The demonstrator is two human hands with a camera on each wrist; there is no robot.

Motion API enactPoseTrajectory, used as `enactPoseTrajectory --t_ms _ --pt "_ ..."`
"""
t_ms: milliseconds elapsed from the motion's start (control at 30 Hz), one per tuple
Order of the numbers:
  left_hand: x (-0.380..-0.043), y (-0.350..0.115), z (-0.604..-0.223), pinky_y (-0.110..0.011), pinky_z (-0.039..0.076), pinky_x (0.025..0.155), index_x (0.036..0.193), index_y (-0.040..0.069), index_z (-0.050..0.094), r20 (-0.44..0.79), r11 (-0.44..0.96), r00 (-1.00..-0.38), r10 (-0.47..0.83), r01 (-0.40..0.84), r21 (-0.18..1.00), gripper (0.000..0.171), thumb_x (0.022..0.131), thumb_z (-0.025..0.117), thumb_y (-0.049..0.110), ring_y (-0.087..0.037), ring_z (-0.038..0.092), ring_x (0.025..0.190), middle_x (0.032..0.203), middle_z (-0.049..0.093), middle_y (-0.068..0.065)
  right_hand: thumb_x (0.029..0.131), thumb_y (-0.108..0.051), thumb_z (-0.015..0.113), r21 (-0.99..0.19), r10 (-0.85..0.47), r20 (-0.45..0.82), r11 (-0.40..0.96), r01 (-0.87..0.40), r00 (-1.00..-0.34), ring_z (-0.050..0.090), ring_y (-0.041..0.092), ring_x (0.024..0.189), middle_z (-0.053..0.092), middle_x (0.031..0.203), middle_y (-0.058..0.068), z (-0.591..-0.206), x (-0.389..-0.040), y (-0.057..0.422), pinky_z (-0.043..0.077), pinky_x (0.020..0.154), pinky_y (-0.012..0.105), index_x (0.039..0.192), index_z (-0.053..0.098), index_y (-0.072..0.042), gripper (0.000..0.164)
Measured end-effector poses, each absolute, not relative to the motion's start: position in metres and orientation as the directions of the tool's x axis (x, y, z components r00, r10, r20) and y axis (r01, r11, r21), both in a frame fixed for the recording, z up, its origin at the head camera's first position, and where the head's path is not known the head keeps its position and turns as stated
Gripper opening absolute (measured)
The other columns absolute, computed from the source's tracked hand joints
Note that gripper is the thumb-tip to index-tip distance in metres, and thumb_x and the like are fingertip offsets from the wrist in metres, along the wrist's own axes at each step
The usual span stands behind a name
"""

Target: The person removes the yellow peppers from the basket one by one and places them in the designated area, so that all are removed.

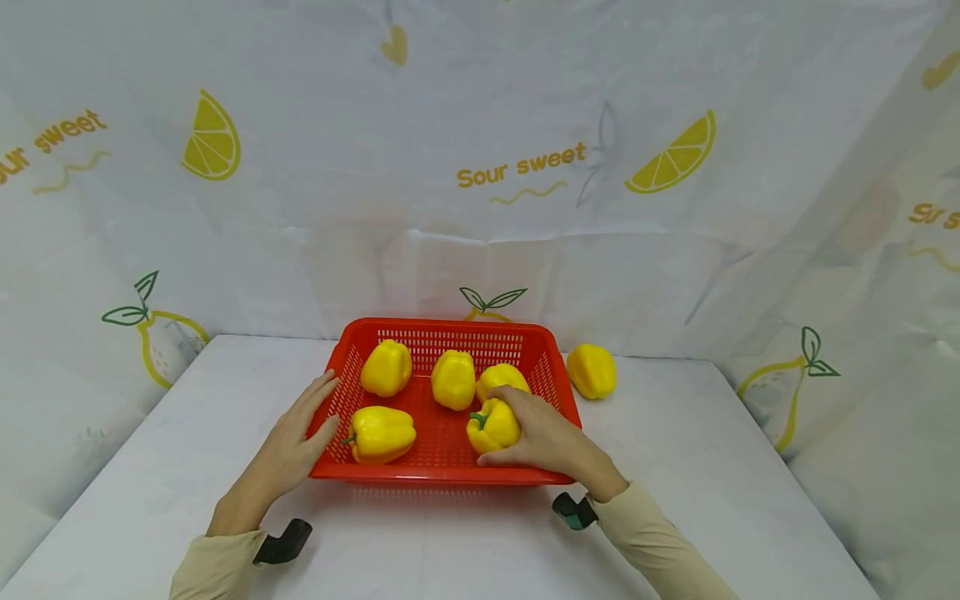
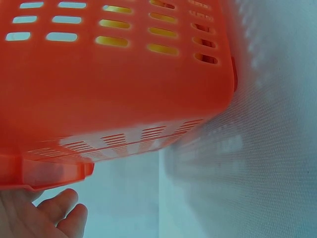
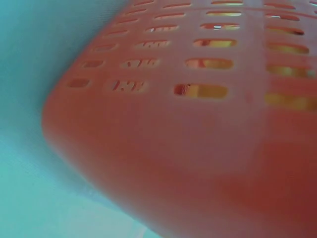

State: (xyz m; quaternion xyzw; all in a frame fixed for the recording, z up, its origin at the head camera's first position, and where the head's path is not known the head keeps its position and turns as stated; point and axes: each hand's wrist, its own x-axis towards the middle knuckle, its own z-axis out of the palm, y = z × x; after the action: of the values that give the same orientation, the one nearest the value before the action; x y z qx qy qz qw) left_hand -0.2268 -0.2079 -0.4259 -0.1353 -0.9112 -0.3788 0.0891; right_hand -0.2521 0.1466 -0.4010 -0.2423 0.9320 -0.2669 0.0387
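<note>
A red plastic basket (image 1: 442, 473) with slotted walls stands on the white table. My right hand (image 1: 551, 433) reaches over its right side and grips a yellow bell pepper (image 1: 495, 427) with a green stem, thumb in front and fingers behind. Just behind that one lies another yellow pepper (image 1: 502, 379), partly covered by the fingers. At the basket's left rim, my left hand (image 1: 288, 450) rests with fingers extended; in the left wrist view, its fingers (image 2: 59, 206) show beside the rim. The right wrist view has only the basket's outer wall (image 3: 173, 144), no hand.
Inside the basket are more yellow peppers: one at back left (image 1: 387, 367), one at back middle (image 1: 453, 380) and one at front left (image 1: 381, 434). Another pepper (image 1: 592, 372) lies on the table outside, right of the basket. A printed white curtain (image 1: 337, 208) hangs behind.
</note>
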Motion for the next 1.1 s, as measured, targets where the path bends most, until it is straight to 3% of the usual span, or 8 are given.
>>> enactPoseTrajectory --t_ms 300,667,1100 --pt "-0.2282 -0.2072 -0.4277 -0.069 0.026 0.115 0.150 0.000 0.037 0.271 0.671 -0.945 0.182 0.321 0.669 0.055 0.098 0.051 0.013 -0.045 0.028 0.147 0.161 0.028 -0.019 0.074 -0.056 0.081 -0.499 -0.499 0.114 0.719 -0.484 -0.859 0.053 0.012 0.106 0.054 0.124 -0.003 -0.4022 -0.2531 0.1490 0.053 0.093 0.036 0.136 0.049 -0.019 0.080" --pt "-0.2281 -0.2079 -0.4280 -0.069 0.026 0.114 0.151 0.002 0.037 0.267 0.673 -0.947 0.180 0.317 0.668 0.055 0.099 0.052 0.014 -0.044 0.027 0.147 0.162 0.028 -0.017 0.087 -0.047 0.071 -0.569 -0.481 0.103 0.690 -0.448 -0.871 0.052 0.014 0.109 0.045 0.135 0.002 -0.4014 -0.2533 0.1498 0.054 0.094 0.034 0.143 0.039 -0.013 0.073" --pt "-0.2273 -0.2084 -0.4261 -0.069 0.027 0.114 0.151 0.003 0.037 0.267 0.678 -0.947 0.180 0.316 0.664 0.055 0.098 0.052 0.014 -0.044 0.028 0.147 0.162 0.028 -0.017 0.082 -0.043 0.078 -0.554 -0.451 0.205 0.678 -0.482 -0.869 0.054 0.016 0.108 0.047 0.128 0.002 -0.4022 -0.2523 0.1508 0.056 0.090 0.034 0.141 0.043 -0.018 0.073"
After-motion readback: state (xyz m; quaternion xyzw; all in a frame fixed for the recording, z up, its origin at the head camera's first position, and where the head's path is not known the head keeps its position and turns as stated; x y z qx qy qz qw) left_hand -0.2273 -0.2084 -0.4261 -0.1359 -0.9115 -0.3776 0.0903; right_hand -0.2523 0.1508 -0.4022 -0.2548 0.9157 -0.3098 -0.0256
